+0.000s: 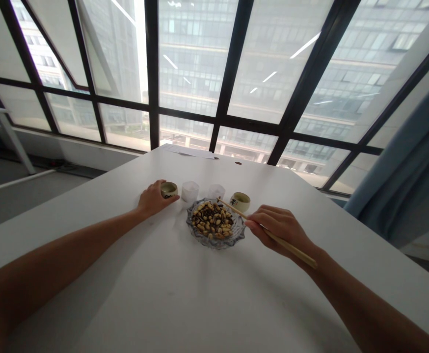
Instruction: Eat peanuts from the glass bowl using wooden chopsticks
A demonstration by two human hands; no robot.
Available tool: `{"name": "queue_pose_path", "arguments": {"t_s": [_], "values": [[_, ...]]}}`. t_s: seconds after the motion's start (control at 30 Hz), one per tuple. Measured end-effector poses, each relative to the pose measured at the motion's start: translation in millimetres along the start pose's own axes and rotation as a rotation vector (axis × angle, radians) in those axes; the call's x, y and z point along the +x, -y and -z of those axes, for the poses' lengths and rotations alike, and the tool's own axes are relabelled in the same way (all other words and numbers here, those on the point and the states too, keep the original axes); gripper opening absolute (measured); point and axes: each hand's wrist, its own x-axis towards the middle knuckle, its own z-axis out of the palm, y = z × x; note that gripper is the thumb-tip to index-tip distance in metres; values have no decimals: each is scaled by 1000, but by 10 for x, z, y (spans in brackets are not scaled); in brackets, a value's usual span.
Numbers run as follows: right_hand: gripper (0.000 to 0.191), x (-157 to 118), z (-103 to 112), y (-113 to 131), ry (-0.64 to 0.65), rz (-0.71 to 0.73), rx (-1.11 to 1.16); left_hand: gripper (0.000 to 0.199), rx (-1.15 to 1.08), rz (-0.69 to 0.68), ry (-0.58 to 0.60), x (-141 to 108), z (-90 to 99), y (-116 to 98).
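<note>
My left hand [151, 200] is wrapped round the side of a small greenish ceramic cup [169, 190] with dark writing, which stands on the table. Chopsticks [291, 248] lie in the grip of my right hand [279, 226], pointing forward and left. Their tips are over the far rim of a scalloped glass bowl [214, 243], with a small dark bit at the end, perhaps a seed. Peanuts and dark seeds [214, 219] fill much of the bowl. Beyond its right side is a second ceramic cup [241, 201], close to the chopsticks.
Two whitish translucent cups, a left one [190, 191] and a right one [216, 191], stand between the ceramic cups. Paper [188, 151] lies at the far end of the white table [185, 304]. Windows rise behind it, and a blue curtain [398, 181] hangs at right.
</note>
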Motion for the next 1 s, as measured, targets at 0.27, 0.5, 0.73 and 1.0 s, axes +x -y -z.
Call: {"name": "queue_pose_path", "arguments": {"t_s": [0.27, 0.5, 0.73, 1.0], "values": [[29, 2, -21, -9, 22, 14, -49, 83, 84, -66, 23, 124, 111, -36], [32, -23, -16, -58, 75, -64, -19, 76, 186, -338, 148, 364, 67, -490], [35, 1, 5, -58, 60, -49, -8, 75, 190, -225, 327, 463, 14, -723], [33, -7, 8, -88, 33, -67, 3, 76, 120, -386, 292, 455, -13, -692]]}}
